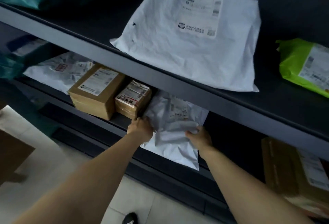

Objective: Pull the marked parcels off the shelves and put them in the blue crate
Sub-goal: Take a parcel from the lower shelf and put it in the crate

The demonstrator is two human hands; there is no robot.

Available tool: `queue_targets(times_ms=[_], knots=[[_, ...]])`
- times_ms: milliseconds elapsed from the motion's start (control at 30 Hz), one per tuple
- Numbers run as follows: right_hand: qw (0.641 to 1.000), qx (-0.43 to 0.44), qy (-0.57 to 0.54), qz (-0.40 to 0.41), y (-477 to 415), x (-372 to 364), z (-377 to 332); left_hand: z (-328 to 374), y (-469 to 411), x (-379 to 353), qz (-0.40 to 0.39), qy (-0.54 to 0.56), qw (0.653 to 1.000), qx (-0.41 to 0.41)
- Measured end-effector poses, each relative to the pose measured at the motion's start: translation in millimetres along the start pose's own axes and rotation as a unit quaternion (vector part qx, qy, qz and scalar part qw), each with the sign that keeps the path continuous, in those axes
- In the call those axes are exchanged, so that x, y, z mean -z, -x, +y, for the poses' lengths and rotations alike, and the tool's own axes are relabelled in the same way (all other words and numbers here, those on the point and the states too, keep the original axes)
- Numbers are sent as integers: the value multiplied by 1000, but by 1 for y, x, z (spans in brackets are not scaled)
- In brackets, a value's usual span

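A white plastic mailer bag (pixel 173 134) lies on the middle shelf, its front part hanging over the shelf's front edge. My left hand (pixel 141 128) grips its left edge, right beside a small taped cardboard box (pixel 132 99). My right hand (pixel 200 138) grips the bag's right side, fingers curled into the plastic. A shipping label on the bag faces up, partly under the upper shelf rail. The blue crate is not in view.
On the upper shelf (pixel 160 74) lie a large white mailer (pixel 192 42) and a green mailer (pixel 306 67). A bigger brown box (pixel 97 90) and another white bag (pixel 58 70) share the middle shelf. A brown box (pixel 293 170) sits low right. Tiled floor lies below.
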State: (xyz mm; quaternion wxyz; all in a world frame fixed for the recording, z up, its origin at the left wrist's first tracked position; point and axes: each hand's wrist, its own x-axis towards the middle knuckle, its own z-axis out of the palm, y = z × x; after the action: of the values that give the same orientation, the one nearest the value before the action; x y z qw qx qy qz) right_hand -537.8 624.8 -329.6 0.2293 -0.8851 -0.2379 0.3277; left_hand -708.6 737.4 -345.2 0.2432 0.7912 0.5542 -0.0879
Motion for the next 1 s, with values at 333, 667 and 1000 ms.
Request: queue_targets(times_ms=[333,667,1000], knots=[[991,-32,-77,101,7,3,29,14,10,-11,7,172,985,6],[982,-13,-77,171,16,51,74,63,40,-30,5,230,970,-74],[975,151,100,132,27,16,-2,-1,26,50,230,28,968,-98]])
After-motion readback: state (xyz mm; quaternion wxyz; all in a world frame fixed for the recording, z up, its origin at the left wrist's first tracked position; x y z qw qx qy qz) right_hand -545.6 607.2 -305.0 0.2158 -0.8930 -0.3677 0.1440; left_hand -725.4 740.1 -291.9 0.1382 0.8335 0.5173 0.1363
